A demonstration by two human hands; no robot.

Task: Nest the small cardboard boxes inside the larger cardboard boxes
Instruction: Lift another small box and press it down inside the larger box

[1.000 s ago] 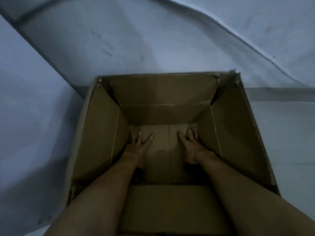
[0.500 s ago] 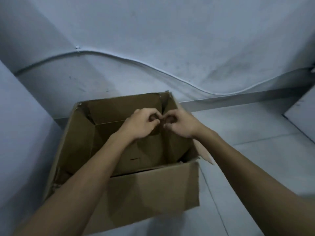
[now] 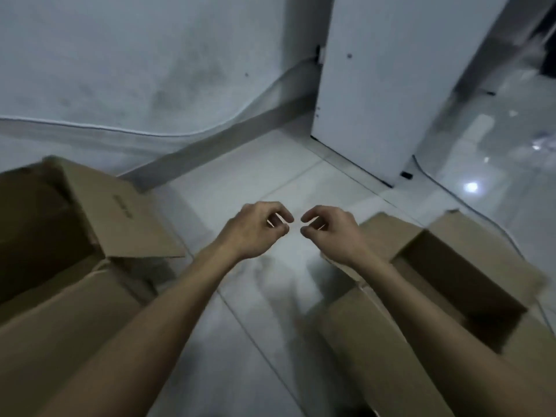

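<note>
Left hand [image 3: 255, 230] and right hand [image 3: 329, 231]: fingers [image 3: 282, 216] loosely curled, grasping nothing, hovering over bare tiled floor [image 3: 270, 182], fingertips nearly meeting. Smaller open cardboard box [image 3: 445, 290] lies just right and nearer, under right forearm; long axis runs far-left to near-right. Right hand nearer it. Larger open cardboard box [image 3: 60, 236] sits left, flap [image 3: 126, 218] raised, well apart.

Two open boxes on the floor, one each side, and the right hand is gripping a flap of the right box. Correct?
Not quite. In the head view the right hand grips nothing; it hovers over the floor beside the left hand. The rest holds.
</note>
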